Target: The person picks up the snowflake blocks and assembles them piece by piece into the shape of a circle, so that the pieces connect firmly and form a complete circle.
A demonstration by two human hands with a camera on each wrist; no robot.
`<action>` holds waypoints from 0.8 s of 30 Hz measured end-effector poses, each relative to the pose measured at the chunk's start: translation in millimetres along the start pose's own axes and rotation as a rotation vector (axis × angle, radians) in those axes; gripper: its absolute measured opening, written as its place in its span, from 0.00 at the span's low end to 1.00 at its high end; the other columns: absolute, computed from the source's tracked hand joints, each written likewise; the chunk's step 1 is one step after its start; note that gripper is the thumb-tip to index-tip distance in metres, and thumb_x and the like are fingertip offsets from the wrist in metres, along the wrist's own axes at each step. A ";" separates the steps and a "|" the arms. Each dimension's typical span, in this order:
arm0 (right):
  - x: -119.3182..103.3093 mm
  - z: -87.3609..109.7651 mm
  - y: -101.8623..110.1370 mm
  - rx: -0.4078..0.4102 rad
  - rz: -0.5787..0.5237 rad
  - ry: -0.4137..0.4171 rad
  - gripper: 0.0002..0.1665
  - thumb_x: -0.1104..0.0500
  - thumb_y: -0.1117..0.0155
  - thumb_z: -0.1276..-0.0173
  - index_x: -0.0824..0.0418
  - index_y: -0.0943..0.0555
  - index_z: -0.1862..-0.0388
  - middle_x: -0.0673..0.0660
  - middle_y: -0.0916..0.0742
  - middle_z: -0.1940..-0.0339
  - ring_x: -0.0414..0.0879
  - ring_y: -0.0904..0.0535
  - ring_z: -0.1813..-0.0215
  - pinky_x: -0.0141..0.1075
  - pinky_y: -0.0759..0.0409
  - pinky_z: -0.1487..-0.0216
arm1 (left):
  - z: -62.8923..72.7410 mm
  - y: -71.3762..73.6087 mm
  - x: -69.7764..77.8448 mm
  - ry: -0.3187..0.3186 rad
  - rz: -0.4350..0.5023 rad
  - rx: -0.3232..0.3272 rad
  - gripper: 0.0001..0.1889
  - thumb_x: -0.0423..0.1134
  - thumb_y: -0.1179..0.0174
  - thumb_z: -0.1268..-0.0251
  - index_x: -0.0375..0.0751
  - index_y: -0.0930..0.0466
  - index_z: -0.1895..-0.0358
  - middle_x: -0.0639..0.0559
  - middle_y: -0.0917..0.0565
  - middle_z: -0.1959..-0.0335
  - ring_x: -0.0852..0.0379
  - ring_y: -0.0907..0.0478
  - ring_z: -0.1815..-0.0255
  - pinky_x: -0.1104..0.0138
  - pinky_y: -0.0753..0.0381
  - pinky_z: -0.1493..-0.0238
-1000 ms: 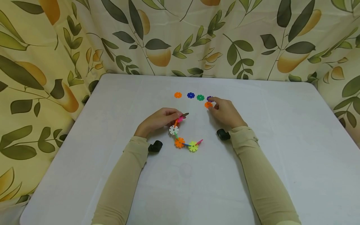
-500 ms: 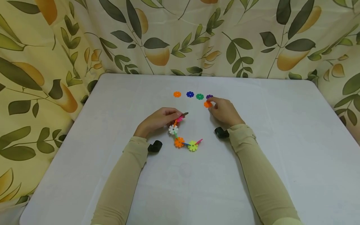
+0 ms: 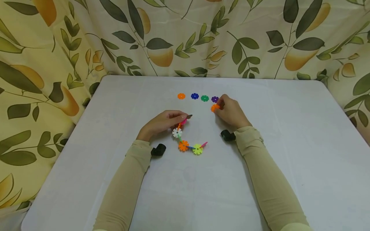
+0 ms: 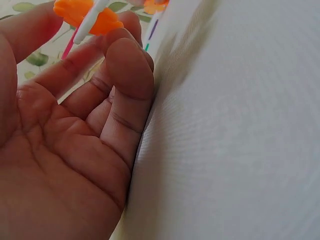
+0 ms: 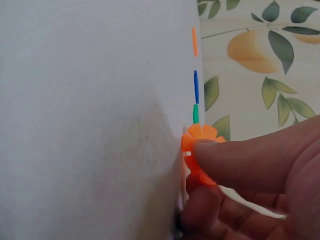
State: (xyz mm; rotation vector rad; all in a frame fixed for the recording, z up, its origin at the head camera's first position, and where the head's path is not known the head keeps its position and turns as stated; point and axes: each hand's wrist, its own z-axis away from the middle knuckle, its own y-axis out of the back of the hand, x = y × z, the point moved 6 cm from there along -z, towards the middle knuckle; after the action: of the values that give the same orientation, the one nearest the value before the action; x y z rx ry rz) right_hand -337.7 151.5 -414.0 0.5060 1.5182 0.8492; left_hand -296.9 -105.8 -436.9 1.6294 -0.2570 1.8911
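Right wrist: plain orange disc (image 5: 199,133)

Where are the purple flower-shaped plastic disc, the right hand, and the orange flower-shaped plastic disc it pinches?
Purple disc (image 3: 214,99), head view: its middle.
Right hand (image 3: 232,111), head view: back of hand.
Orange disc (image 5: 200,133), right wrist view: exposed upper petals.

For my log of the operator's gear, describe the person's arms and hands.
The left sleeve and right sleeve are long, plain beige, creased, and bunched or folded near the end. A small black left device and a matching right device jut inward beside the wrists. The left hand and right hand are bare, without gloves.
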 end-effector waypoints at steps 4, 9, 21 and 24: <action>-0.8 0.3 0.8 0.016 -0.052 0.022 0.12 0.67 0.36 0.24 0.71 0.24 0.46 0.68 0.17 0.53 0.60 0.23 0.52 0.48 0.22 0.47 | -0.5 -1.0 0.5 -0.010 0.005 -0.012 0.21 0.52 0.42 0.16 0.46 0.17 0.30 0.48 0.17 0.44 0.50 0.25 0.52 0.64 0.26 0.56; -10.6 2.4 -2.7 -0.048 -0.182 0.013 0.14 0.65 0.35 0.23 0.70 0.17 0.43 0.66 0.14 0.51 0.55 0.19 0.55 0.36 0.19 0.54 | -1.4 -1.6 1.2 -0.007 0.002 -0.016 0.21 0.52 0.42 0.16 0.47 0.16 0.31 0.50 0.16 0.41 0.50 0.26 0.52 0.65 0.26 0.57; -48.8 10.1 -22.8 -0.201 -0.421 0.046 0.10 0.65 0.35 0.22 0.72 0.18 0.49 0.62 0.13 0.66 0.46 0.21 0.71 0.32 0.21 0.70 | 0.1 1.2 2.0 -0.025 0.002 -0.018 0.22 0.50 0.44 0.14 0.42 0.16 0.32 0.51 0.15 0.42 0.51 0.27 0.52 0.63 0.28 0.54; -54.5 12.8 -25.4 -0.209 -0.425 0.064 0.09 0.66 0.35 0.22 0.72 0.17 0.50 0.61 0.13 0.67 0.46 0.21 0.72 0.33 0.21 0.70 | -1.1 0.8 2.2 -0.038 -0.003 -0.020 0.21 0.49 0.45 0.14 0.41 0.16 0.32 0.49 0.17 0.52 0.52 0.27 0.57 0.65 0.29 0.57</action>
State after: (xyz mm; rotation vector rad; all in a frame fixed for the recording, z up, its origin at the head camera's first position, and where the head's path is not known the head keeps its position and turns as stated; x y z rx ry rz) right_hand -313.2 97.7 -397.3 -0.0022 1.5005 0.6823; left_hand -298.3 -105.2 -434.9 1.6527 -0.2874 1.8512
